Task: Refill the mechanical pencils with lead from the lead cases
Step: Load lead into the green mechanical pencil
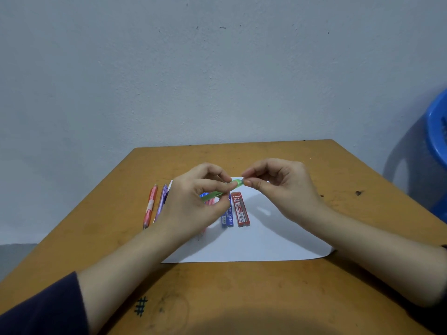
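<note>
- Grips green mechanical pencil (212,195) in curled fingers of left hand (191,206), raised above white paper (254,243).
- Pinches that pencil's far end with right hand (280,189).
- Shows blue lead case (228,217) and red lead case (240,209) side by side on paper; orange pencil (150,206) and purple pencil (160,204) on wooden table (242,298), left.

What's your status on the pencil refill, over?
Left hand grips green item, pencil or lead case unclear. Right hand pinches its end. Blue case and red case lie on the paper beneath. Nothing blocking.
</note>
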{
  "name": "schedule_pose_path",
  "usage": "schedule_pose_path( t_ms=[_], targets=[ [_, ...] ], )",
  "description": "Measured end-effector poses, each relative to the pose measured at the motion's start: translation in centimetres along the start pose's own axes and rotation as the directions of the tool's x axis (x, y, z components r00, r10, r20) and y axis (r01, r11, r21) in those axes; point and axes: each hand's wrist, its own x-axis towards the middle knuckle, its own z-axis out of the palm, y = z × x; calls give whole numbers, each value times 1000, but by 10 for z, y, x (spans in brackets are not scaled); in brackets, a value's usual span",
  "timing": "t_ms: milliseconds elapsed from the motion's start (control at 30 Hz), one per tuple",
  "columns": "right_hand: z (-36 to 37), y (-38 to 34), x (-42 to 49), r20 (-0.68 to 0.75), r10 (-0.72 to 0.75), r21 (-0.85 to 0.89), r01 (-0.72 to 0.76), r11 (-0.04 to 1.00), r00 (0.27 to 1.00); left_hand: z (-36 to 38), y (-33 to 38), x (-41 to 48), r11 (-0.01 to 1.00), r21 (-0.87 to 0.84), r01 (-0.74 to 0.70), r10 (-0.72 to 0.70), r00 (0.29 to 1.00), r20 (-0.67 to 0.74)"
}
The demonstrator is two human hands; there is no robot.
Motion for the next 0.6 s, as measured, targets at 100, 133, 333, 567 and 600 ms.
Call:
schedule_pose_path(
  t_ms=[100, 133, 333, 567, 600],
  targets=[
    [-1, 1, 2, -19, 93, 118, -90, 989, 995, 0, 1, 0, 999, 33, -8, 8, 1000, -2],
    [-1, 2, 2, -20, 141, 175, -136, 975, 990, -1, 1, 0, 999, 40, -12, 12, 1000, -6],
    [3, 10, 2, 70, 333, 338, -336, 879, 940, 0, 6, 0, 998, 28, -47, 48, 999, -19],
    [5, 0, 8, 138, 470, 706, -420, 571, 872, 0, 24, 1, 937, -225, 268, -268, 963, 30],
    [4, -1, 10, 135, 492, 755, -411, 511, 860, -1, 28, 1, 889, -278, 363, -364, 930, 50]
  ],
)
